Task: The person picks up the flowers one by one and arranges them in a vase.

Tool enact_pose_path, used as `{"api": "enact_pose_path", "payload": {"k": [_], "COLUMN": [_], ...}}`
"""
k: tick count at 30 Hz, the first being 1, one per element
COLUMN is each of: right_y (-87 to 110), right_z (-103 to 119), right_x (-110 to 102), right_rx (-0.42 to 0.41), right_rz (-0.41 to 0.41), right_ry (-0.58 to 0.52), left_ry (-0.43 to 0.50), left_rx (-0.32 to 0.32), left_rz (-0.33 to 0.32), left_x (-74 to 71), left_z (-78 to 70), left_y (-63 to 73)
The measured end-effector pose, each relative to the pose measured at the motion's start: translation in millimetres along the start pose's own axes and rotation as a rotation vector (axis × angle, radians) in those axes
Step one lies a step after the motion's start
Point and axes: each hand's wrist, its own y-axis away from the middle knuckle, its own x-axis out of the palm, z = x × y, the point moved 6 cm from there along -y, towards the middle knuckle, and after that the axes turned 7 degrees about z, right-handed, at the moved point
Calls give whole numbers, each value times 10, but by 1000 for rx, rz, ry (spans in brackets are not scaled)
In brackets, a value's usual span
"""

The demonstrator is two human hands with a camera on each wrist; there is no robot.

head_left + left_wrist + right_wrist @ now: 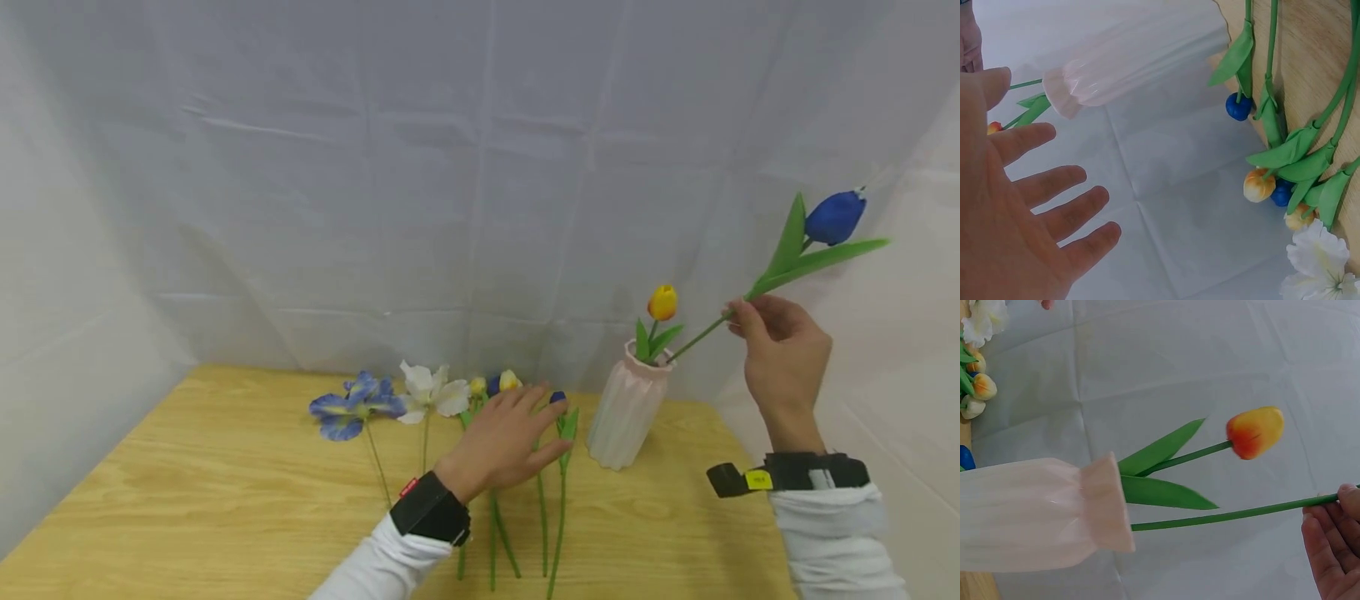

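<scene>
A blue tulip with two long green leaves leans up to the right, its stem pinched between the thumb and fingers of my right hand. The lower end of that stem goes into the mouth of a pale pink ribbed vase. In the same vase stands a yellow-orange tulip with green leaves. My left hand hovers palm down with spread fingers over the flowers lying on the table, and the left wrist view shows nothing in its grasp. Below its thumb lies another blue tulip.
On the wooden table lie a blue-violet iris and a white flower, left of several tulips with stems toward me. A yellow-white tulip is among them. A grey-white cloth hangs behind.
</scene>
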Motion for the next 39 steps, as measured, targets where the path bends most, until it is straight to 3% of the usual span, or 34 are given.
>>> {"api": "enact_pose_path", "payload": {"k": [17,19,26,32,39], "right_y": [185,206,363,454,587], "right_z": [-321,-353,-475,-522,-610], "right_x": [385,406,467,444,434], "right_rx": [133,147,117,163,218], "right_rz": [152,192,456,527,572], "right_ry": [116,170,398,419,406], "left_ry": [25,28,27,25,50], "left_rx": [-75,-82,-101,-135,-130], "left_rz": [108,115,139,160,168], "left_x": [250,265,322,362,402], "left_z": [88,98,137,200,217], "left_y": [172,193,219,255,297]}}
